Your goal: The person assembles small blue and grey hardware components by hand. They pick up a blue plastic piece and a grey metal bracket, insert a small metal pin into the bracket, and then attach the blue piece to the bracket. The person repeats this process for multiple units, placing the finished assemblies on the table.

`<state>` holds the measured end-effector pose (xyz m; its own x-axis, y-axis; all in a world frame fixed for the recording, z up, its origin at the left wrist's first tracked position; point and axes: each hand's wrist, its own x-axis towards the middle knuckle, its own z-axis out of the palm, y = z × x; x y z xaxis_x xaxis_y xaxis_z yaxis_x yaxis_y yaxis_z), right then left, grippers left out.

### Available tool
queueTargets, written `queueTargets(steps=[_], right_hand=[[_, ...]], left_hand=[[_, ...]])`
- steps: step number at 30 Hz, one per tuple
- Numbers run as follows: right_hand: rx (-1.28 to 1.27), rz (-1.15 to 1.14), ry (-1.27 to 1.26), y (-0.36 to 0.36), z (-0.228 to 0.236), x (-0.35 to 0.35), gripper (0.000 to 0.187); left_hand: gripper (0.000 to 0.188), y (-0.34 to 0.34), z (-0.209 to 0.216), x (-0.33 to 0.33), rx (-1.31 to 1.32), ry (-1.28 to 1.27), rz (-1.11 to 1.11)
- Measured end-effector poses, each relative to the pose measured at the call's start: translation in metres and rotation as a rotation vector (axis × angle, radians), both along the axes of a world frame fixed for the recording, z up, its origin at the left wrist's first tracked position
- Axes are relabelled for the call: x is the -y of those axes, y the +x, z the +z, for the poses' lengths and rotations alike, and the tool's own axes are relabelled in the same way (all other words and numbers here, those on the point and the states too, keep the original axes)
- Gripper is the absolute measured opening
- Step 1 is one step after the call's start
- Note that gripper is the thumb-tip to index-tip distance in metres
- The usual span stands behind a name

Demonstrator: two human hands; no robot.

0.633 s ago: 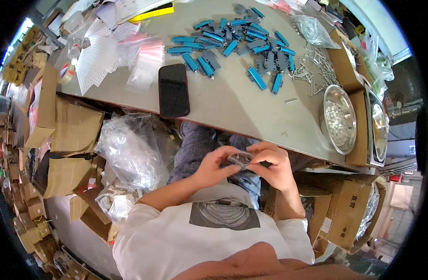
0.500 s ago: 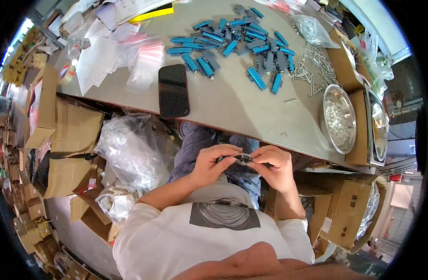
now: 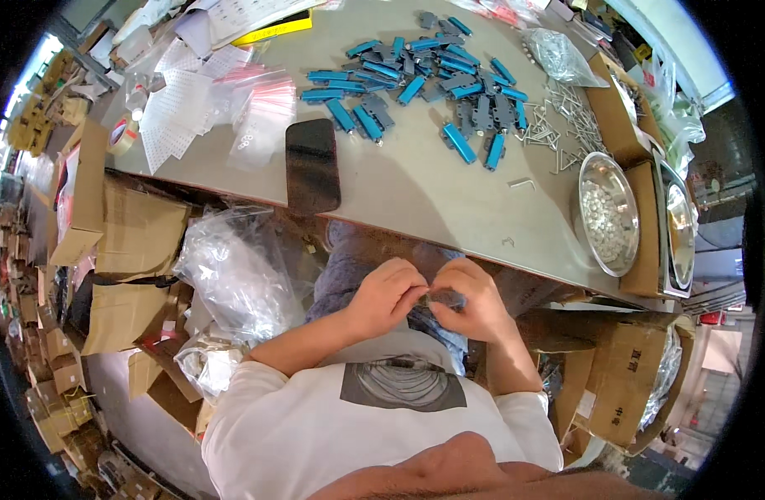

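My left hand (image 3: 389,293) and my right hand (image 3: 470,302) meet over my lap, just below the table's front edge. Both are closed, thumbs and fingertips pinching a small grey, partly see-through piece (image 3: 451,298) that looks like thin plastic. My fingers cover most of it, so its kind cannot be made out. On the table beyond lies a heap of blue-and-grey hinge-like parts (image 3: 411,89). To its right are loose bent metal pins (image 3: 570,125) and a steel bowl (image 3: 606,214) of small white pieces.
A black phone (image 3: 312,167) lies at the table's front edge, beside small red-topped zip bags (image 3: 264,117) and printed label sheets (image 3: 172,121). One bent pin (image 3: 522,182) lies apart. Clear plastic bags (image 3: 232,258) fill the space at my left; an open cardboard box (image 3: 624,371) stands at my right.
My hands have drawn closer together and turned inward, fingers now folded over the small piece. Earlier it showed between my fingertips, spread apart with something dark inside. The table things stay put.
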<state>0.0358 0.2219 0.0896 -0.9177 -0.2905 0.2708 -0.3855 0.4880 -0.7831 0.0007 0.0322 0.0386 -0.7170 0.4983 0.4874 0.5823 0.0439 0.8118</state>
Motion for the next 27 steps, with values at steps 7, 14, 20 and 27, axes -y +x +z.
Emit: queueTargets(steps=[7,14,20,27], right_hand=[[-0.078,-0.041,0.061,0.0,-0.011,0.003,0.019],[-0.128,-0.025,0.11,0.0,-0.009,0.001,0.021],[-0.106,-0.095,0.1,0.012,-0.011,-0.016,0.022],[0.104,-0.253,-0.077,0.048,-0.015,-0.067,0.015]], left_hand=[[0.01,0.001,-0.002,0.002,0.037,-0.044,0.002],[0.007,0.0,0.003,0.002,0.021,-0.004,0.033],[0.004,-0.005,0.006,0.009,0.191,0.076,0.073],[0.012,-0.037,0.011,0.02,-0.051,-0.028,0.275]])
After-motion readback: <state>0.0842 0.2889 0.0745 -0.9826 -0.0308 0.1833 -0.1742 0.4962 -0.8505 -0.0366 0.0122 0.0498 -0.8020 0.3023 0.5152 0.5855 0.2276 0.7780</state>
